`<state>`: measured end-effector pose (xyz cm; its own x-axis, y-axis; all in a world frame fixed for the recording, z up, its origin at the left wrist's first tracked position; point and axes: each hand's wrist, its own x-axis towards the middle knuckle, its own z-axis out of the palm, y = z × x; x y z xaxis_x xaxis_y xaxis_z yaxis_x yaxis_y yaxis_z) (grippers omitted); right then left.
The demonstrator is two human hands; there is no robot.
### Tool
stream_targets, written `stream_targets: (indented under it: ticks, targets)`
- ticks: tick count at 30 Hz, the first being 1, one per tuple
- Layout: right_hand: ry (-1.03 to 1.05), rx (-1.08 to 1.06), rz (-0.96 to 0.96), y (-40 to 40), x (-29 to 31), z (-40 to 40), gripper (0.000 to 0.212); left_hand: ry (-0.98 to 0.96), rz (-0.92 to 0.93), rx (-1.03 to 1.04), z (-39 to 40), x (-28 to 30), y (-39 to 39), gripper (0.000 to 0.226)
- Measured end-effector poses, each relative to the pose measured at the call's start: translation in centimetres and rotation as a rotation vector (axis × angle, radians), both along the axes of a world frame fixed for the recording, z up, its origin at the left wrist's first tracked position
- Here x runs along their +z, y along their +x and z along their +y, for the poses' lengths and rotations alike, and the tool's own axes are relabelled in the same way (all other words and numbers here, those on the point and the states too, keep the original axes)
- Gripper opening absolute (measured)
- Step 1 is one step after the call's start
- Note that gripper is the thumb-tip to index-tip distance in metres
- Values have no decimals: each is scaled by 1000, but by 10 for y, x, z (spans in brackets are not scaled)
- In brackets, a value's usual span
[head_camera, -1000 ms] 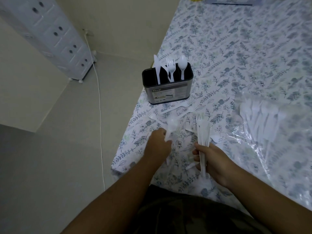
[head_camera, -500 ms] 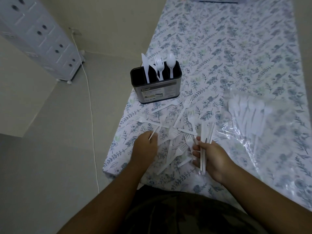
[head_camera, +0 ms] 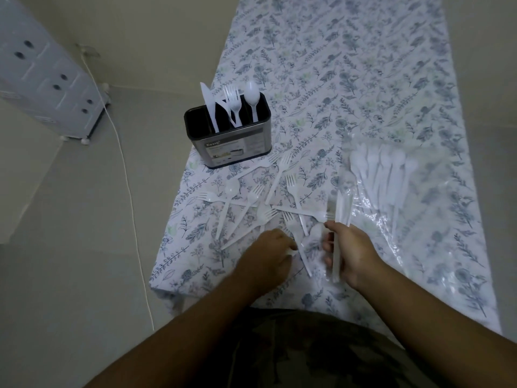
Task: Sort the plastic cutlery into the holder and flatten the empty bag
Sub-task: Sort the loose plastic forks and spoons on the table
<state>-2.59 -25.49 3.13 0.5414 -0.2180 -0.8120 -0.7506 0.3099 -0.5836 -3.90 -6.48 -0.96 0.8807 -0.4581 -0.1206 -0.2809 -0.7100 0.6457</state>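
Observation:
A dark metal cutlery holder (head_camera: 237, 147) stands near the table's left edge with a white knife, forks and a spoon upright in its compartments. Several loose white plastic forks and spoons (head_camera: 251, 208) lie scattered in front of it. My right hand (head_camera: 349, 253) grips a bundle of white cutlery (head_camera: 342, 211) that points away from me. My left hand (head_camera: 268, 253) is down on the table at a fork handle beside that hand; its fingertips are hidden. A clear plastic bag (head_camera: 419, 219) lies to the right with several white spoons (head_camera: 383, 169) inside.
The table (head_camera: 349, 65) wears a floral cloth and stretches far ahead. Its left edge drops to a grey floor, where a white cable (head_camera: 126, 169) trails and a white drawer unit (head_camera: 47, 85) stands.
My left hand moved right, from the left of the scattered pile to a fork next to my right hand. The camera tilted, so the table sits lower in view.

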Motion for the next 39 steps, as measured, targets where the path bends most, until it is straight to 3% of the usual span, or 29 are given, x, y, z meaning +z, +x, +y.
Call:
stream_targets:
  ticks: [3, 5, 10, 16, 21, 25, 29, 33, 39]
  targets:
    - [-32, -12, -3, -4, -4, -8, 15, 186, -120, -208, -17, -6, -7, 44]
    - [-10, -28, -12, -7, -6, -13, 13, 288, -131, -118, -20, -5, -7, 47]
    - [97, -55, -6, -10, -5, -15, 9, 270, -78, 168, -14, 6, 0, 47]
    - [75, -20, 45, -7, -7, -12, 14, 273, -75, -104, -32, 7, 10, 63]
    - [255, 36, 8, 2, -3, -3, 28, 363, -112, -77, -37, 7, 14, 65]
    - [158, 116, -33, 7, -1, 4, 18, 116, -71, 198, -22, 17, 2, 54]
    - [113, 228, -87, 7, -1, 14, 29, -270, 374, 526, -24, 35, -5, 33]
    - [125, 279, -109, 5, -3, 25, 33, -430, 440, 571, -34, 45, -3, 24]
    - [93, 332, -192, 4, 7, 30, 41, -488, 473, 635, -40, 36, 5, 35]
